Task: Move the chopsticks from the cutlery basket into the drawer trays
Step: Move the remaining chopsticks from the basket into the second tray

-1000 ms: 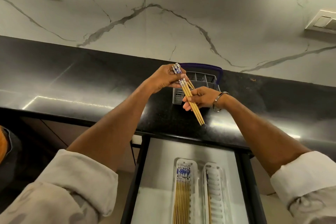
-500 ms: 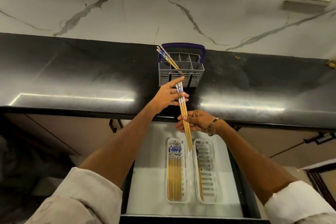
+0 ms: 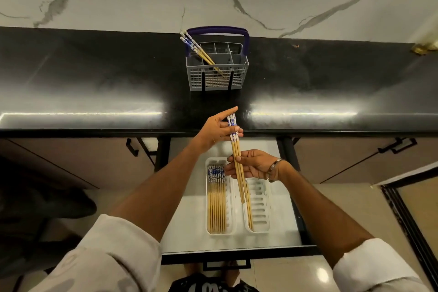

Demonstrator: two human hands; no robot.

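While you hold the chopsticks [image 3: 237, 156] in both hands, your left hand [image 3: 219, 131] pinching the patterned tops and your right hand [image 3: 254, 165] the shafts, their long axis runs up-down the frame. The right tray [image 3: 262, 208] lies directly below centre, parallel, seemingly with one chopstick in it; more wait in the cutlery basket [image 3: 216, 71] upper centre.

Light: dim, warm, from overhead.
Glare: two bright streaks on the black countertop [image 3: 94, 92], left and right of centre; a small spot on the floor tile [image 3: 320, 274], lower right.
Shadows: deep at lower left.
Blur: upper right corner smeared.
Distortion: wide-angle bending at edges.
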